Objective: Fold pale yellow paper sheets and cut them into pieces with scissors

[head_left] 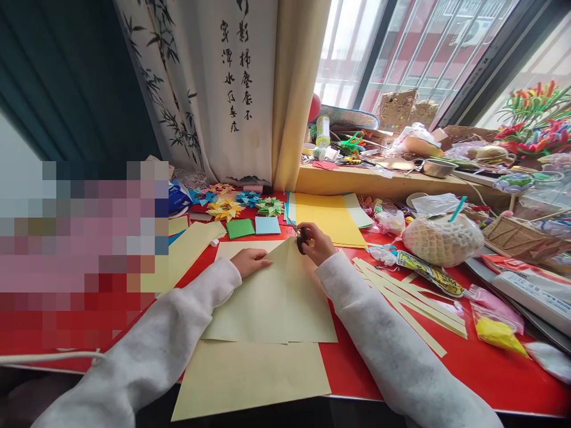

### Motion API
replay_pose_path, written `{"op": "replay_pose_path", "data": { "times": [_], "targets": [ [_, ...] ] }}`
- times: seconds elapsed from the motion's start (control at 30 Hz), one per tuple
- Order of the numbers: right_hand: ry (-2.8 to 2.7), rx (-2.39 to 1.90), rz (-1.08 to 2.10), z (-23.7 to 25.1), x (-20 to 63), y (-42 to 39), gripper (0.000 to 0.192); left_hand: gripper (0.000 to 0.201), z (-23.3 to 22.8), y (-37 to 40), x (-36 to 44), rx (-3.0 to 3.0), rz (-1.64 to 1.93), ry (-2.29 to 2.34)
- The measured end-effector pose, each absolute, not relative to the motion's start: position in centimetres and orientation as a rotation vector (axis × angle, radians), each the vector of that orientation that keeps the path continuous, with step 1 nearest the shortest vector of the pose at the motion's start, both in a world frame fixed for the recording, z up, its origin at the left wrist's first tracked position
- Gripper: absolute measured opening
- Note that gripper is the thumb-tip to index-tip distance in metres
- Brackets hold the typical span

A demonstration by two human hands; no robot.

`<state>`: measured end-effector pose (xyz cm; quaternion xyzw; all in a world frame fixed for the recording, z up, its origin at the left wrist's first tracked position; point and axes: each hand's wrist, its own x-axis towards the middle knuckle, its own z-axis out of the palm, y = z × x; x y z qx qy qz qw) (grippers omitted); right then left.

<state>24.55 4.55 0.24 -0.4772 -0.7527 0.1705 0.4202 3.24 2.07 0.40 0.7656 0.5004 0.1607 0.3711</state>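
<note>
My right hand (317, 242) grips a pair of scissors (300, 235) whose blades point at the far corner of a pale yellow paper sheet (276, 300). My left hand (252, 261) lies flat on the sheet's left edge, pressing it to the red table (370, 371). A second pale yellow sheet (250, 374) lies beneath it, reaching the table's near edge. Both arms wear white fleece sleeves.
Cut pale paper strips (414, 303) lie right of the sheet. A bright yellow sheet (328, 217), green and blue squares (254, 227) and folded paper flowers (247, 205) sit behind. A netted white bundle (441, 241), packets and a basket crowd the right. The wooden sill (383, 181) is cluttered.
</note>
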Motion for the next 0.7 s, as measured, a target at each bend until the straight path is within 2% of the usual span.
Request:
{"op": "replay_pose_path", "data": {
  "times": [0.1, 0.23, 0.37, 0.53, 0.7],
  "targets": [
    [-1.860, -1.258, 0.383, -1.0, 24.3, 4.9, 0.035, 0.032, 1.3, 2.4, 1.2, 2.033, 0.395, 1.497],
    [-1.801, -1.342, 0.336, -2.9, 24.0, 5.3, 0.036, 0.029, 3.1, 4.0, -4.8, 1.987, 0.337, 2.038],
    [-1.788, -1.387, 0.306, -3.5, 23.9, 5.3, 0.037, 0.055, 3.4, 4.5, -11.1, 1.666, 0.039, 2.480],
    [-1.806, -1.411, 0.285, -3.4, 23.8, 5.2, 0.039, 0.073, 2.3, 3.7, -13.0, 1.500, -0.212, 2.548],
    [-1.825, -1.416, 0.276, -3.5, 23.8, 5.1, 0.040, 0.092, 1.7, 3.4, -12.3, 1.418, -0.242, 2.617]
  ]
}}
